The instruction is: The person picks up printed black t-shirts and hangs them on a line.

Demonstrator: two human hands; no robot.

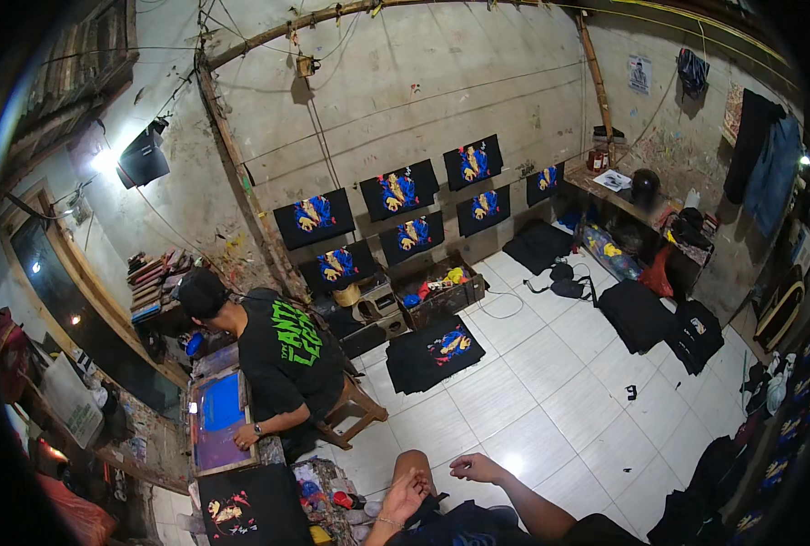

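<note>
My left hand is raised over my lap near my bare knee, palm turned inward, fingers loosely bent and apart. A thin bracelet circles its wrist. Just to the right, my right hand hangs in the air with its fingers loosely curled and a gap at the tips. Neither hand shows anything in it, and they do not touch each other. To my left, a printed black shirt lies flat on the work table. Beyond it a co-worker leans over a wooden-framed printing screen with a blue patch, one hand on its frame.
Several printed black cloths hang along the far wall. A stack of black shirts lies on the tiled floor, with more black piles to the right. A wooden stool stands behind the co-worker. Bottles and jars crowd beside my left arm.
</note>
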